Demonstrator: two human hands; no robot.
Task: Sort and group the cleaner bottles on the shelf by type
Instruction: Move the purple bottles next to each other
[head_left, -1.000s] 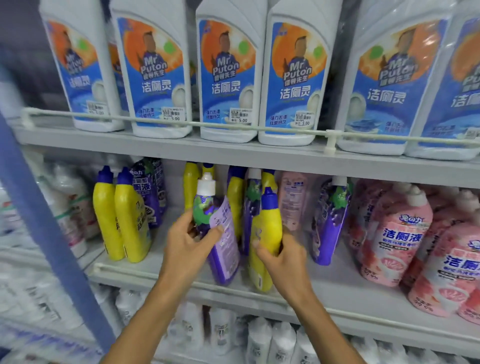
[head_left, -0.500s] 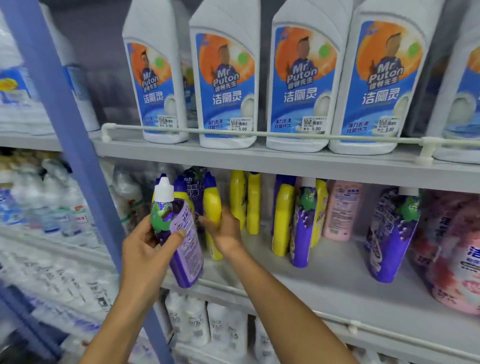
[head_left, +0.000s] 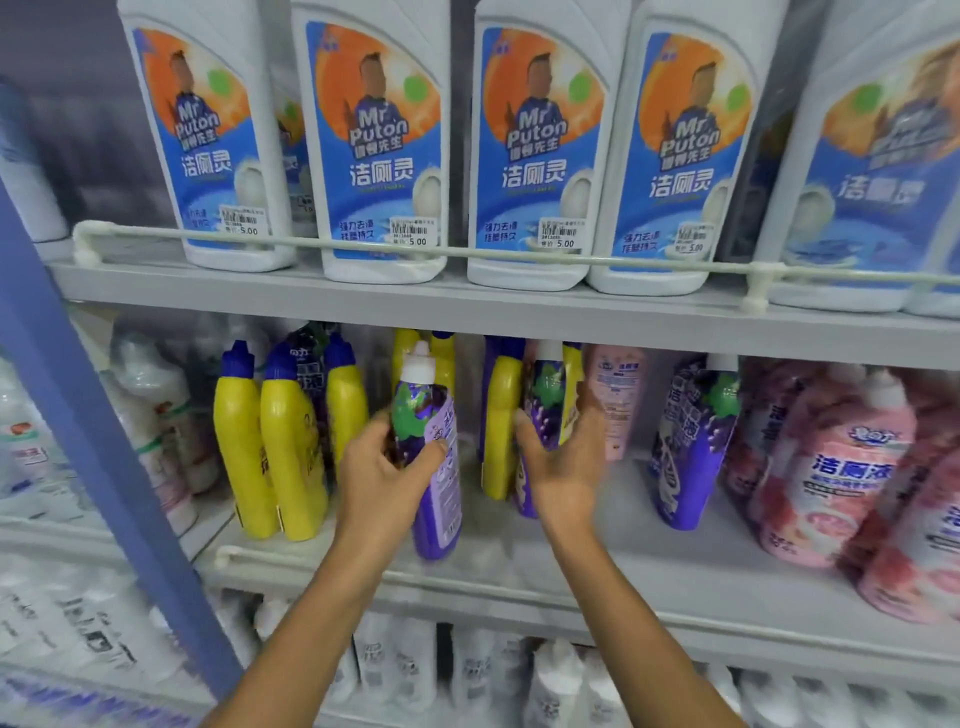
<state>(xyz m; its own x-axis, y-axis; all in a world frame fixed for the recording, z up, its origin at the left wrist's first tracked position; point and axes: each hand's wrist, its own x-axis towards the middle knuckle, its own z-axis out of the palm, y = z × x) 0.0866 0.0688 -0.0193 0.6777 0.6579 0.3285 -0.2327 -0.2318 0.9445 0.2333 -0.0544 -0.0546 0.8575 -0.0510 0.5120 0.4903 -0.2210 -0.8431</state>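
Centrally, left hand (head_left: 384, 467): closed round a purple bottle (head_left: 434, 467) with a white cap, thumb across the label, fingers behind; bottle tilted, its base hanging over the front edge of the middle shelf (head_left: 597, 561), clear of the board. Right hand (head_left: 563, 465): fingers spread, palm laid against a second purple bottle (head_left: 545, 410) that stands on the shelf; whether the grip is closed round it cannot be told. That bottle stands touching a yellow bottle (head_left: 501, 426) on its left and just in front of a pale pink bottle (head_left: 615, 395).

Left of the hands: three yellow bottles (head_left: 285, 441) with blue caps, upright, close together, with a dark purple bottle behind them. Right of the hands: one more purple bottle (head_left: 693, 436), leaning, then a group of pink bottles (head_left: 836, 467) with white caps.

Upper shelf: row of large white bottles (head_left: 540, 145) with blue and orange labels, price stickers reading 5.00, behind a white rail (head_left: 415, 249). Lower shelf: white bottles, blurred. Blue upright post (head_left: 88, 441) at the left.
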